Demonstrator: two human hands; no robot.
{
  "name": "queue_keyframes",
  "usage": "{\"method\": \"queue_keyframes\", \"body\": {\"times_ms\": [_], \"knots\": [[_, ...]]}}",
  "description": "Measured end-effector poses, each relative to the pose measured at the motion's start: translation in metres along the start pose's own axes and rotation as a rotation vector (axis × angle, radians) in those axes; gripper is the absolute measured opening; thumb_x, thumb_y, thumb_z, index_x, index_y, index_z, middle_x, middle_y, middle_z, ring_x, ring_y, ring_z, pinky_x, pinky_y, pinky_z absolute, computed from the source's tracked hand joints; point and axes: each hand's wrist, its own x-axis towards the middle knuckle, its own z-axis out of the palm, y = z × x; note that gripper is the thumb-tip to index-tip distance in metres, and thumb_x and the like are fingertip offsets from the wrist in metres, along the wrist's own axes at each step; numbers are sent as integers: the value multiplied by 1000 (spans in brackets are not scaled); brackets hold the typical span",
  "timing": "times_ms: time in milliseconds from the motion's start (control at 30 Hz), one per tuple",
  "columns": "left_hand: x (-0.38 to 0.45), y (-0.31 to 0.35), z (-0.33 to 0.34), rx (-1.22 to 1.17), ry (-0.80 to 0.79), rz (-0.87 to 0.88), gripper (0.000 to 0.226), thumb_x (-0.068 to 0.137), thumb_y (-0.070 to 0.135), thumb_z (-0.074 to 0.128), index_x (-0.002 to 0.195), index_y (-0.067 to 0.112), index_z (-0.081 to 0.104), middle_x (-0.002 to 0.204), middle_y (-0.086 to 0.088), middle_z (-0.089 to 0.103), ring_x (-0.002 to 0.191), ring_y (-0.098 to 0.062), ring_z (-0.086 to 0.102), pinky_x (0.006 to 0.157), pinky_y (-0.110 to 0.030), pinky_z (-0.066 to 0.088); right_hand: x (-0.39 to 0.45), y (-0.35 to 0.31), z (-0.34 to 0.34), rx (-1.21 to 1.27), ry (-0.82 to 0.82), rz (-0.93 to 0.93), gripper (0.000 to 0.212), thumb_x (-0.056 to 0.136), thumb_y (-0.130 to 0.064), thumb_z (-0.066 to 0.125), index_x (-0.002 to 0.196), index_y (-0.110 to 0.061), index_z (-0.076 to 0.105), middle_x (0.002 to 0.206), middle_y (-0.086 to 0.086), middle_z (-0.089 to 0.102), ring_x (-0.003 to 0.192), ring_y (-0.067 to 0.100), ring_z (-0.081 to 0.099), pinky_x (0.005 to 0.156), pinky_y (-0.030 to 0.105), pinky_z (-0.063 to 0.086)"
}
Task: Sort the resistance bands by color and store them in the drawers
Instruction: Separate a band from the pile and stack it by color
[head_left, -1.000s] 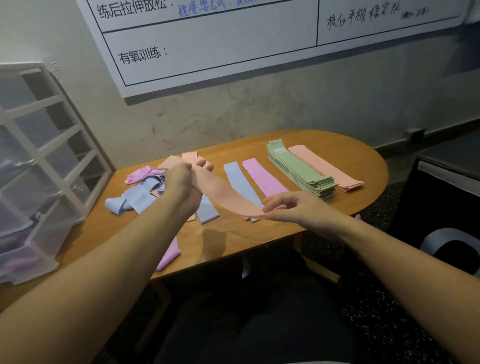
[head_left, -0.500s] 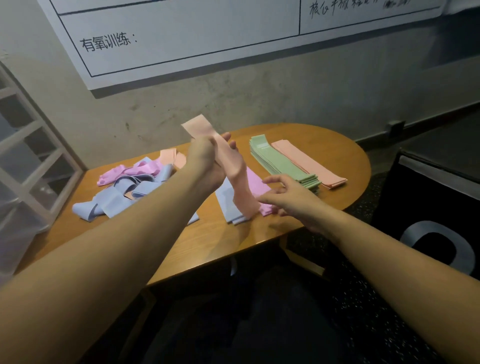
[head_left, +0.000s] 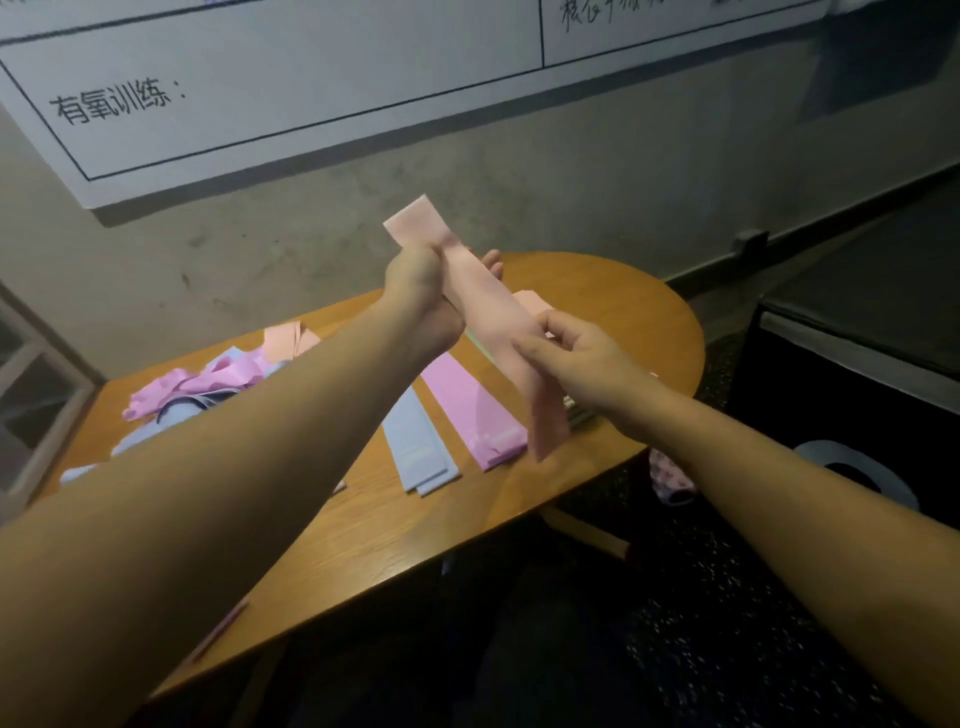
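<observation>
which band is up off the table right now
The peach band, gripped by the left hand and pinched by the right hand; the blue and pink ones lie flat.

I see the peach band now raised steeply off the worktop, its top end toward 11 o'clock. My left hand lifts its grip higher, while my right hand climbs up the band from its lower end.

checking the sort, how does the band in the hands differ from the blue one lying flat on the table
The peach band is held in the air, slanting; the blue band lies flat on the table. The peach one is gripped by both hands; the blue one is untouched. Both are flat strips of similar width.
</observation>
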Motion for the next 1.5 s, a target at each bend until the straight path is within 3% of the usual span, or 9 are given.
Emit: {"method": "queue_keyframes", "body": {"times_ms": [133, 267, 400, 600, 800, 933, 1133, 1333, 1500], "knots": [[28, -14, 22, 56, 8, -42, 33, 101, 2, 35, 127, -8, 53, 119, -25, 63, 87, -30, 69, 66, -39, 62, 7, 11, -25, -50, 11, 96, 17, 104, -29, 52, 113, -25, 66, 107, -1, 70, 106, 20, 66, 89, 37, 56], [67, -29, 41, 137, 34, -6, 31, 97, -4, 36, 121, 1, 56, 95, -15, 66, 80, -25, 67, 69, -39, 58, 17, 22, -52, -33, 80, 163, 12, 103, -28, 54, 104, -29, 65, 96, -10, 69, 90, 8, 65, 71, 20, 53], [108, -43, 51, 322, 24, 47, 36, 96, -2, 39, 126, 10, 54, 97, -10, 70, 84, -22, 68, 64, -35, 58, 37, 34, -75, -125, 199, 225, 16, 100, -37, 56, 95, -24, 65, 92, -1, 70, 89, 23, 66, 80, 41, 55], [171, -61, 52, 656, -15, 63, 10, 99, 6, 56, 108, 11, 58, 89, -12, 61, 74, -22, 63, 66, -36, 59, 70, 52, -97, -305, 148, 269, 14, 95, -26, 55, 108, -24, 58, 89, -2, 65, 79, 18, 62, 65, 33, 47], [221, -74, 38, 1183, -42, 153, 41, 89, -2, 64, 124, 18, 56, 115, -9, 60, 101, -26, 64, 74, -34, 60, 96, 85, -95, -544, 27, 284, 35, 97, -27, 55, 132, -27, 56, 102, -11, 64, 85, 8, 62, 70, 29, 52], [240, -86, 32, 1390, -122, 171, 25, 98, 11, 61, 123, 16, 60, 113, -5, 62, 99, -22, 62, 82, -35, 58, 101, 98, -92, -685, -15, 276, 39, 99, -33, 50, 137, -28, 56, 120, -8, 66, 93, 10, 64, 78, 34, 58], [262, -100, 24, 1718, -206, 224, 24, 102, 18, 50, 119, 23, 66, 120, -3, 62, 105, -24, 63, 88, -40, 59, 96, 106, -94, -1021, -19, 214, 37, 102, -44, 41, 134, -32, 54, 109, -7, 68, 90, 17, 64, 71, 34, 54], [266, -108, 24, 2105, -360, 470, 32, 103, 29, 50, 134, 35, 55, 146, -1, 45, 130, -27, 45, 105, -42, 42, 95, 114, -100, -906, 12, 210, 48, 96, -50, 50, 142, -35, 45, 127, -6, 52, 113, 14, 51, 91, 38, 50], [255, -105, 29, 2284, -615, 509, 39, 103, 29, 49, 141, 35, 48, 142, 3, 50, 131, -23, 45, 104, -39, 35, 94, 110, -99, -798, 30, 220, 55, 91, -62, 54, 141, -40, 44, 128, -13, 53, 113, 11, 57, 92, 40, 52]]}}
